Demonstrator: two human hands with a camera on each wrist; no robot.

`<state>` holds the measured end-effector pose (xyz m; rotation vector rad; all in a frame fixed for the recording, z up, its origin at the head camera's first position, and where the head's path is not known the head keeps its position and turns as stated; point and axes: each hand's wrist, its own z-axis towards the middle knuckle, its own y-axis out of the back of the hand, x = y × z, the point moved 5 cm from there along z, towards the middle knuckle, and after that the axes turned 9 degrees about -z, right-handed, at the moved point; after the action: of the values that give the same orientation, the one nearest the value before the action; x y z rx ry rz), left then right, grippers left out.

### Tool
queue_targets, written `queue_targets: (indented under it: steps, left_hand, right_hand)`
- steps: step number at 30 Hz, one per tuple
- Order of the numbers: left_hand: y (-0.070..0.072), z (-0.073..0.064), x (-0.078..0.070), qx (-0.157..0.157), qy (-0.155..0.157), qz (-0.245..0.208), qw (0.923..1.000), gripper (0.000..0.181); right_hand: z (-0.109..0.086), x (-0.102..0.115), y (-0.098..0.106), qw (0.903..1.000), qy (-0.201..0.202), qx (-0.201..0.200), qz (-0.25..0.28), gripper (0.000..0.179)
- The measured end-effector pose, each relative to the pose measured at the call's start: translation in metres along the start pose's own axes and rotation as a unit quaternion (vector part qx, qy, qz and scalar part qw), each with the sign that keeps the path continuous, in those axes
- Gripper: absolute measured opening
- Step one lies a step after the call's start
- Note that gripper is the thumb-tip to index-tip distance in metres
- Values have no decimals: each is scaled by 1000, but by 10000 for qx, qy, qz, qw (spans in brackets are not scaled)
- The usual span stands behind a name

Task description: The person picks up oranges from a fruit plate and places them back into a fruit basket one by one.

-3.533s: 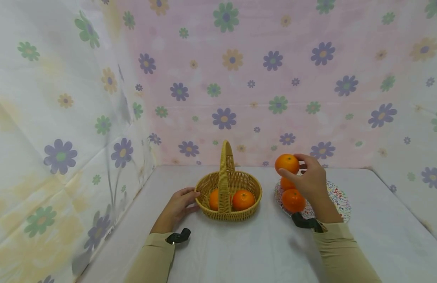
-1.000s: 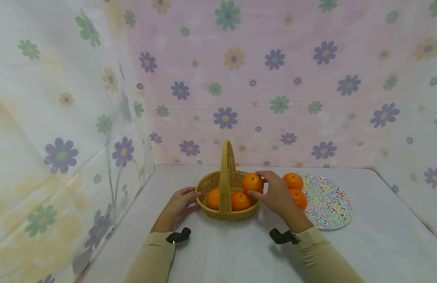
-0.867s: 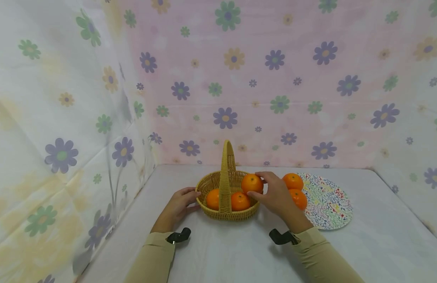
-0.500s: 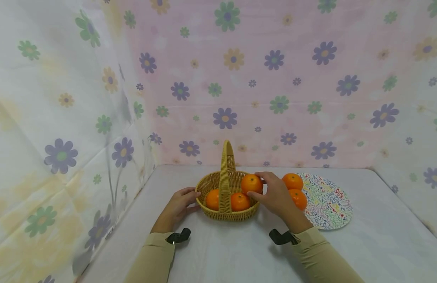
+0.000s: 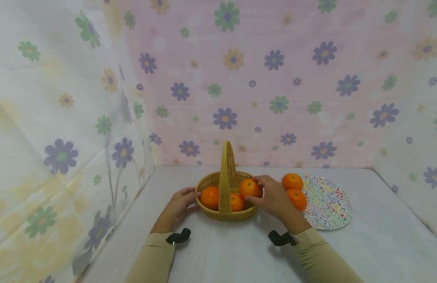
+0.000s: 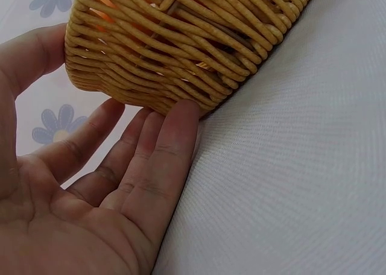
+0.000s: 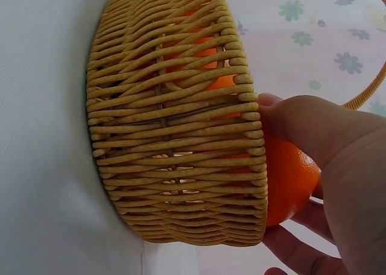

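A yellow wicker basket [image 5: 236, 215] with a tall handle stands on the table. My left hand [image 5: 179, 206] holds its left side; in the left wrist view the thumb reaches the rim and the fingertips touch the woven wall [image 6: 163, 58]. My right hand [image 5: 275, 199] grips an orange [image 5: 249, 189] inside the right rim. In the right wrist view that orange [image 7: 294, 181] is partly below the rim, between thumb and fingers. Two more oranges lie in the basket: one to the left [image 5: 209, 197], and another [image 5: 236, 203] partly hidden by the handle.
A round plate [image 5: 329, 204] with a multicoloured pattern lies right of the basket. At its left side sit two oranges, one behind [image 5: 292, 182] and one in front [image 5: 297, 199], the latter partly covered by my right forearm. Flowered cloth [image 5: 246, 98] hangs behind the table.
My right hand has carried the orange from the plate to the basket and lowered it past the rim. Lately the two oranges inside have shifted left. My left hand has stayed put.
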<state>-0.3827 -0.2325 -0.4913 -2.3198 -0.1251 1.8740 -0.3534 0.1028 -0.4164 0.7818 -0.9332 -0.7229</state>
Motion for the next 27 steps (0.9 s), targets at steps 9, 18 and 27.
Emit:
queue_targets:
  steps: [9,18,27]
  left_hand:
    - [-1,0,-1,-9,-18,31,10000,47]
    - [-1,0,-1,-40,-82,42,9999,50]
    - [-1,-1,-1,31,-52,14,10000,50]
  right_hand:
    - [-1,1,0,10000,25,1,-90,73]
    - [0,-1,-3,9998,-131,155,-83,73]
    - [0,-1,-4,9998,-105,154,-43,71]
